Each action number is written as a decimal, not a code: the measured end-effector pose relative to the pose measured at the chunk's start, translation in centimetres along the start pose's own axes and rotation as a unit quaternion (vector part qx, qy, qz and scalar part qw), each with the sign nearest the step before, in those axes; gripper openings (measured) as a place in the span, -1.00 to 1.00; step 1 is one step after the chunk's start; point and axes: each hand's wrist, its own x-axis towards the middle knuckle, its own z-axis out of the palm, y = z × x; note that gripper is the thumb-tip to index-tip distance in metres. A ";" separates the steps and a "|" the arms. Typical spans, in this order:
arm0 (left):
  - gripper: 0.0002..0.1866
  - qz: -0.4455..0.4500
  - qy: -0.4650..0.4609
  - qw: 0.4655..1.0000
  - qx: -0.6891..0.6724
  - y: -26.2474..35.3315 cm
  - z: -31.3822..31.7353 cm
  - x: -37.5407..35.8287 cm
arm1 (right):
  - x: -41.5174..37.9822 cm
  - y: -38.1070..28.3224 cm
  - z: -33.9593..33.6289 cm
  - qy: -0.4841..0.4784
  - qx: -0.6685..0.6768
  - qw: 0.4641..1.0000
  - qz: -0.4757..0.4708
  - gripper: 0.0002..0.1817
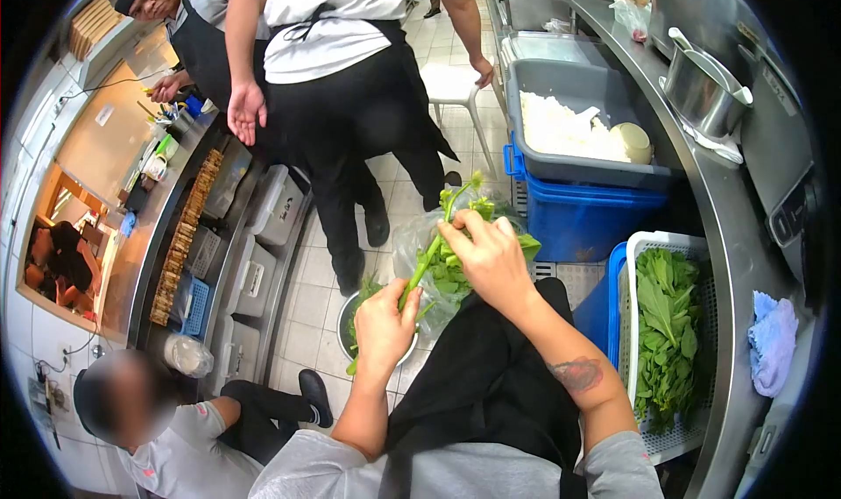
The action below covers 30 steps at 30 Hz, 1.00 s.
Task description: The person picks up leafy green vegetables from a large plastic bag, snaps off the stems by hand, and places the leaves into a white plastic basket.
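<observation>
A long green leafy vegetable stalk runs at a slant between my hands, its leafy, budded tip pointing away from me. My left hand is closed around the lower stem. Further up, my right hand pinches the stalk near its leaves. Under the hands lies a clear plastic bag with more greens in it. A metal bowl holding green pieces sits on the floor, partly hidden behind my left hand.
At right, a white basket holds leafy greens. Beyond it a grey tub with white contents rests on a blue bin. A steel counter runs alongside. Co-workers stand ahead; another person sits at lower left. A white stool stands ahead.
</observation>
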 end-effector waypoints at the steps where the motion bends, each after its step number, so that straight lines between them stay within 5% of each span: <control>1: -0.80 -0.005 0.002 1.000 0.005 0.0 -0.1 0.0 | -0.2 0.3 0.5 0.005 -0.004 1.000 -0.009 -0.69; 7: -0.85 0.022 0.045 0.996 -0.072 0.5 1.7 -0.2 | -1.5 0.3 1.6 0.086 0.018 0.994 0.057 -0.76; 12: -0.81 -0.002 -0.038 0.988 -0.147 1.8 3.2 -0.4 | -1.6 1.5 3.0 0.231 0.140 0.930 0.250 -0.86; 14: -0.81 -0.004 -0.031 0.988 -0.152 1.4 3.6 -0.3 | -2.4 2.8 2.3 0.181 0.386 0.785 0.450 -0.85; 16: -0.81 0.014 -0.026 0.985 -0.171 0.3 3.7 -0.1 | -2.9 3.6 0.0 0.194 0.449 0.759 0.431 -0.84; 19: -0.81 0.056 -0.021 0.983 -0.172 -1.8 4.5 0.0 | -3.7 4.0 -1.6 0.189 0.376 0.811 0.406 -0.83; 22: -0.75 -0.085 -0.105 0.978 -0.161 -2.5 3.4 0.5 | -3.7 6.4 -1.4 0.238 0.275 0.828 0.427 -0.82; 24: -0.72 -0.105 0.019 0.986 -0.129 -5.6 4.1 0.8 | -4.2 9.4 -1.6 0.291 0.295 0.783 0.464 -0.81; 26: -0.71 -0.181 0.075 0.958 -0.211 -9.4 4.0 1.1 | -4.2 10.0 -2.2 0.249 0.346 0.754 0.499 -0.80; 30: -0.81 -0.195 0.046 0.928 -0.315 -8.7 2.4 2.2 | -3.8 8.3 -1.2 0.117 0.351 0.781 0.503 -0.79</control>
